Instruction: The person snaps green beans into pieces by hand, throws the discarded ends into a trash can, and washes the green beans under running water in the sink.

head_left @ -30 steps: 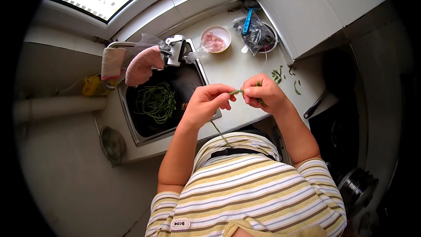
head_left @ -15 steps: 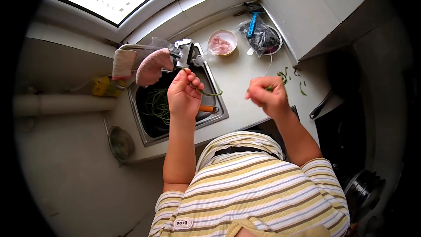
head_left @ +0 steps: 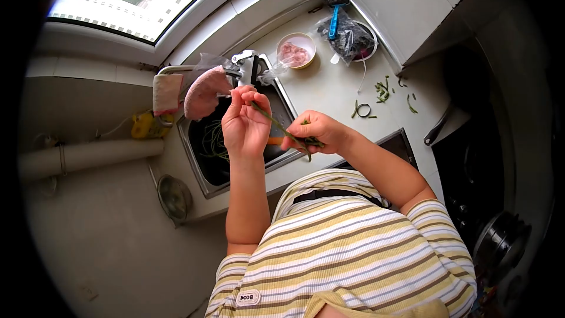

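Right hand (head_left: 318, 132) has swung left to the left hand's (head_left: 246, 121) long bean (head_left: 271, 118) near the sink (head_left: 283, 91), left pinching it, right clutching short pieces (head_left: 313, 141); likely mid-snapping, next break needs firm two-handed pinch.

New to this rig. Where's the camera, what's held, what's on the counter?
No machine here: a person's two bare hands. Every picture comes from one camera worn on that person's head, looking forward and down. The left hand holds a long thin green bean that slants down to the right hand, which grips a bunch of green pieces. On the off-white countertop are a round bowl, white inside, holding pale pink pieces, and scattered short green scraps; a crumpled dark plastic bag is beside the bowl. More thin green strands lie in the dark, metal-rimmed sink.
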A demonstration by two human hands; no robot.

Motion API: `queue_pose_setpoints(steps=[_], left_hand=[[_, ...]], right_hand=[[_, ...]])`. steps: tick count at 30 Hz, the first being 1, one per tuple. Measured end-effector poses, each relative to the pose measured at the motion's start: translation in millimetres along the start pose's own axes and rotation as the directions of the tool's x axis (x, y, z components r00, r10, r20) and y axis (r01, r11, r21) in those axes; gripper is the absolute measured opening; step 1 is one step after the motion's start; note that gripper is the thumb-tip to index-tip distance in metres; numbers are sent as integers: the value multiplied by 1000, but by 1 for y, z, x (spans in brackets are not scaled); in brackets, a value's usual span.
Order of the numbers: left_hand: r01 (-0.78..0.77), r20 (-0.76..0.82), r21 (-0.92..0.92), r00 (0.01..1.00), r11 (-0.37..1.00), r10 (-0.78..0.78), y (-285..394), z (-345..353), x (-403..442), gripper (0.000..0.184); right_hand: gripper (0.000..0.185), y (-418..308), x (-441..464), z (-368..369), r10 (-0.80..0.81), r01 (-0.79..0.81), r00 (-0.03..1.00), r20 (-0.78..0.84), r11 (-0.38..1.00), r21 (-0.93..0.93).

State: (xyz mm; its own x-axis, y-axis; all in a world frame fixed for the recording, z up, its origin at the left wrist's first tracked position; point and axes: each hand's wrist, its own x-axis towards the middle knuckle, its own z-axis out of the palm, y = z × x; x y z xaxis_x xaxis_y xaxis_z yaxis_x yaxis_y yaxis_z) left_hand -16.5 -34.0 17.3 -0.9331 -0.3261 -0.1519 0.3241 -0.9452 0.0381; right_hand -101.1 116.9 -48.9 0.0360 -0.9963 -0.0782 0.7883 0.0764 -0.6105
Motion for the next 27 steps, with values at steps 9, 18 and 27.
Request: queue_pose_setpoints(steps=[9,18,27], left_hand=[[-221,-158,185,955,958,251,23,-13,-5,12],[-309,-189,275,911,910,367,55,-19,-13,15],[-424,-190,326,846,845,498,74,-20,-14,15]], right_hand=[[35,11,-13,-1,-54,18,990,130,965,263],[34,9,-40,-1,2,-16,999,42,946,325],[32,2,-52,-2,66,-23,992,-105,932,363]])
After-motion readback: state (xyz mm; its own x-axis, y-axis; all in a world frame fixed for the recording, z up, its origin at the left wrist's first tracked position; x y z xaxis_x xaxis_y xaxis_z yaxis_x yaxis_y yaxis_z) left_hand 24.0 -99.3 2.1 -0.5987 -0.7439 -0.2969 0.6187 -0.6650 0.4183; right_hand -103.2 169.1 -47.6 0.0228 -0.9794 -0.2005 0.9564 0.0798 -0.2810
